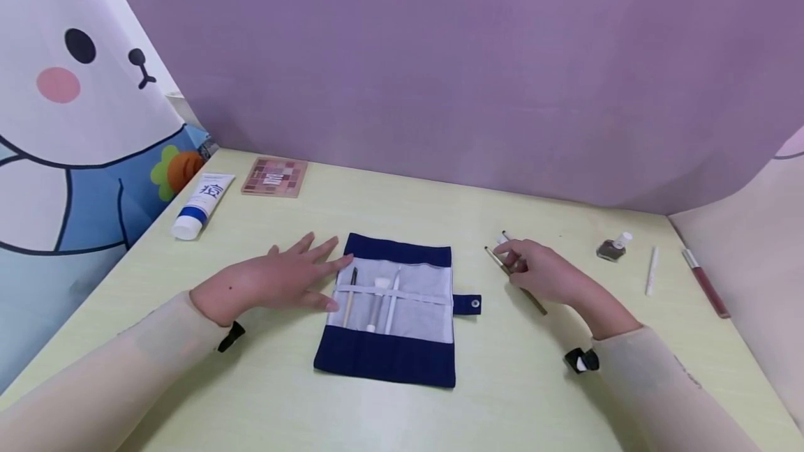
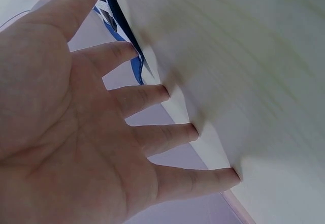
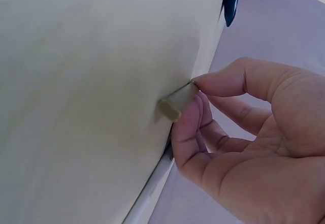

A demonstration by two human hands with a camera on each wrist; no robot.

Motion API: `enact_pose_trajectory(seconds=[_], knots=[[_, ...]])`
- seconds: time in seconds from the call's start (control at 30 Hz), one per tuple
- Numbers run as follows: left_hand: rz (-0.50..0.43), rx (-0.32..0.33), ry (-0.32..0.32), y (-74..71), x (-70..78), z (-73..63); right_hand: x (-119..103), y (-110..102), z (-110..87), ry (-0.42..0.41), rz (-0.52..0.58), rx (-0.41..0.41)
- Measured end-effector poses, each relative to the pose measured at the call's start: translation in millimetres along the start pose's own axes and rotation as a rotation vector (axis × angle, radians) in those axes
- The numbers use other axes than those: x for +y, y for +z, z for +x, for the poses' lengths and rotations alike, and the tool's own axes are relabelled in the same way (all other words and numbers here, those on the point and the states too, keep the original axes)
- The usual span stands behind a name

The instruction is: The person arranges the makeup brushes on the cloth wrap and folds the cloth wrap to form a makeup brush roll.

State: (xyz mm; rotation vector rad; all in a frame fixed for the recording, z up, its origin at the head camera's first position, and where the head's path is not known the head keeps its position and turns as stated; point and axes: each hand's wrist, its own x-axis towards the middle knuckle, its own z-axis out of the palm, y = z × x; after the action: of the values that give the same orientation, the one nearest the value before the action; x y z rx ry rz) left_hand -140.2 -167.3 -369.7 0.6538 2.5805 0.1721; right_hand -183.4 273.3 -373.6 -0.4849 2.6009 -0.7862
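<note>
A navy and grey brush roll [image 1: 392,312] lies unrolled in the middle of the pale green table [image 1: 402,410], with three slim tools [image 1: 377,295] tucked under its strap. My left hand [image 1: 283,277] lies flat with spread fingers [image 2: 152,94], touching the roll's left edge [image 2: 122,28]. To the right of the roll, my right hand [image 1: 540,272] pinches a thin brown-handled brush [image 1: 524,288] lying on the table. The brush's end [image 3: 175,103] shows between thumb and fingers in the right wrist view.
A white tube [image 1: 201,206] and an eyeshadow palette [image 1: 274,176] lie at the back left. A nail polish bottle [image 1: 612,247], a white pencil [image 1: 651,270] and a pink lip gloss [image 1: 706,284] lie at the right. Purple backdrop behind; a cartoon curtain hangs left.
</note>
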Motion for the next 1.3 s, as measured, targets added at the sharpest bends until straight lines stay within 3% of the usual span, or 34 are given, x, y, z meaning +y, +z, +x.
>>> enact_pose_trajectory(seconds=[0.37,0.73,1.0,1.3], knots=[[-0.002,-0.005,-0.002,-0.6,1.1,-0.8,-3,0,-0.9,0.047,-0.015,-0.005],[0.006,-0.001,-0.004,-0.6,1.2,-1.0,-7,-3,2.7,0.014,-0.005,0.029],[-0.004,-0.001,-0.004,-0.6,1.1,-0.9,-20,-5,9.6,-0.014,0.135,0.05],[0.005,-0.004,-0.013,-0.1,0.5,0.8,-44,-5,25.9,-0.064,0.484,0.008]])
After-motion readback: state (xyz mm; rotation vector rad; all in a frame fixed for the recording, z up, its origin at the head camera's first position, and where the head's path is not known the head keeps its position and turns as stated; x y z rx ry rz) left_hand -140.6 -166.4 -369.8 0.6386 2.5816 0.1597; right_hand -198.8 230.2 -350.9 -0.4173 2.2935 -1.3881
